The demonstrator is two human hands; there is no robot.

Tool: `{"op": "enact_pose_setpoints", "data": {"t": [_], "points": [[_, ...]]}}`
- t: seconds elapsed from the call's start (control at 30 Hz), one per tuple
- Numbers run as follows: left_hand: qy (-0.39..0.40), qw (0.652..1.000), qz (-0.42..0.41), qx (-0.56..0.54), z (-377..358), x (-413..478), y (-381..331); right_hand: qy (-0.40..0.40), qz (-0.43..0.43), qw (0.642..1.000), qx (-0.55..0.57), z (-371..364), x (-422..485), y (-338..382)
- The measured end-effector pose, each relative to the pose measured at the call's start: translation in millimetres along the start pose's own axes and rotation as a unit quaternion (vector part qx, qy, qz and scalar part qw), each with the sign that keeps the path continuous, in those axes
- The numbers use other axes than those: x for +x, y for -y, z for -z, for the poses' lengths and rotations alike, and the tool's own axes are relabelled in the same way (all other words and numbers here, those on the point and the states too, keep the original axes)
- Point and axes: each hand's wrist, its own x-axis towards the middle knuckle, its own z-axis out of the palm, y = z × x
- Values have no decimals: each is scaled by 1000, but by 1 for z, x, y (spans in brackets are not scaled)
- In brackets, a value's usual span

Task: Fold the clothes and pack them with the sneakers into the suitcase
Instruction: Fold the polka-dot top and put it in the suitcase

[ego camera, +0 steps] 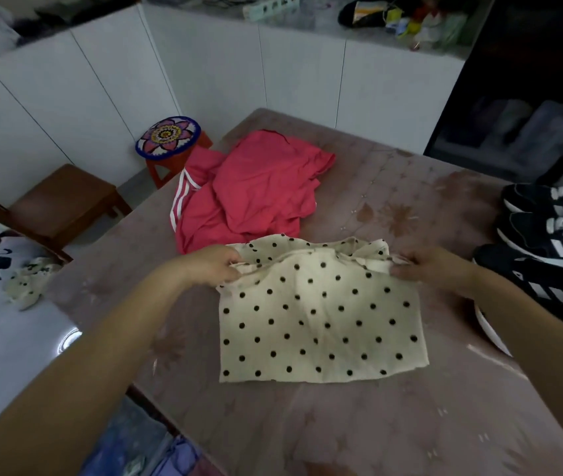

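My left hand (213, 264) pinches the far left corner of a cream cotton top with black polka dots (318, 321), fingers closed on a bunched fold of its upper edge. My right hand (424, 266) grips the far right corner the same way, fingers curled shut on the cloth. The top lies flat on the mauve table with a faint floral pattern (393, 424), its near hem straight and its far edge lifted a little between my hands.

Just beyond it a crumpled coral-pink garment with white side stripes (249, 197) lies on the table, its near edge touching or slightly under the dotted top. At the right edge of the table sit black sneakers with white stripes and white laces (554, 235), near my right wrist; I count three, though the frame cuts them off. Off the table's left corner stand a red plastic stool with a flower-patterned cushion (168, 135) and a brown wooden chair (64, 201).
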Motion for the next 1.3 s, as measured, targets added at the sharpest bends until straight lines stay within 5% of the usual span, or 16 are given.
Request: {"op": "enact_pose_setpoints", "data": {"t": [0.17, 0.27, 0.4, 0.47, 0.53, 0.63, 0.73, 0.8, 0.93, 1.0, 1.17, 1.23, 1.3], "points": [[-117, 989, 84, -45, -2, 51, 18, -123, -46, 987, -95, -9, 56, 1], [-285, 944, 105, -126, -18, 59, 23, -179, -70, 980, -55, -18, 66, -2], [-458, 886, -10, -70, -51, 36, 2, -139, -56, 988, 47, -28, 63, 7], [-456, 884, -98, 27, -66, 28, -3, -128, -9, 991, 35, -31, 61, 12], [-442, 880, -139, 104, -80, 28, 1, -127, 48, 980, 146, -30, 58, 17], [-388, 900, -89, 177, -93, 38, 21, -152, 56, 945, 285, -24, 60, 18], [-340, 917, -51, 203, -97, 43, 34, -189, -87, 977, 53, -29, 71, 0], [-335, 925, -53, 171, -94, 39, 37, -222, -130, 960, -105, -43, 66, -6], [-383, 922, -47, 28, -96, 21, 35, -305, 59, 915, -259, -83, 38, -3], [-388, 920, -40, -26, -114, 11, 34, -274, 122, 909, -288, -108, 26, -7], [-277, 960, 8, 40, -158, 9, 37, -69, 13, 956, -286, -137, 18, -27], [-281, 959, 41, 3, -155, 14, 32, -63, 7, 967, -247, -135, 21, -27], [-333, 935, 57, -106, -148, 14, 23, -141, 7, 975, -174, -133, 17, -22]]}}
